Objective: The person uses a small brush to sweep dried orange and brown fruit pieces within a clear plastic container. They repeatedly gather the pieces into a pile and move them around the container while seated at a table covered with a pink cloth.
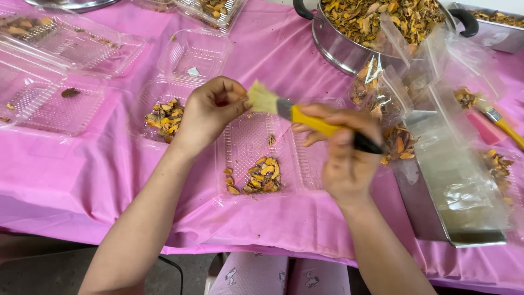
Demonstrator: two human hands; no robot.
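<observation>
Pink cloth (87, 180) is covering the whole table under both hands. Beyond the right hand, a big steel pot (338, 46) is sitting full of dried yellow-brown pieces, and to that hand's outer side a steel tray (431, 218) is lying under clear plastic bags (453, 164). Directly below the hands a clear plastic container (245, 147) is lying open, holding a small heap of dried pieces (262, 176). The right hand (344, 155) is gripping a yellow-handled brush (305, 117), its pale bristles touching the left hand. The left hand (210, 112) is curling shut around something small; what it is pinching cannot be told.
</observation>
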